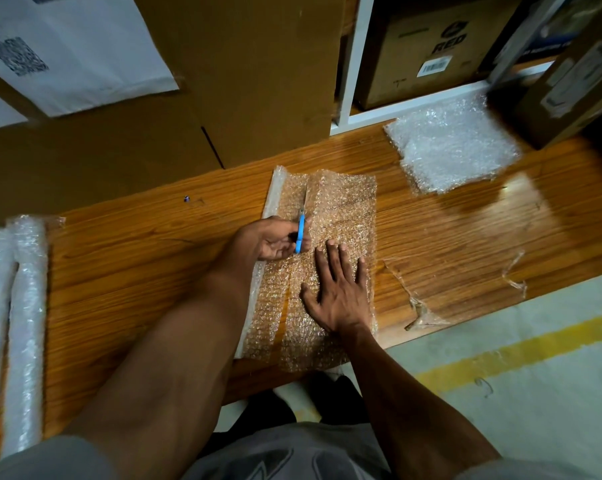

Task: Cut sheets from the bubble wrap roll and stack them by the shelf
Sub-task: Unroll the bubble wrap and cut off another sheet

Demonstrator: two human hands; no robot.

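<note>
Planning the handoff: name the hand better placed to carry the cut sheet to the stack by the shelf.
Right. The right hand lies flat on the sheet, on the side nearer the stack; the left hand holds the blue cutter.

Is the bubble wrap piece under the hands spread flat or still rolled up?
Spread flat. The bubble wrap piece lies open on the wooden floor, the right hand pressing it down while the left hand holds blue scissors.
</note>
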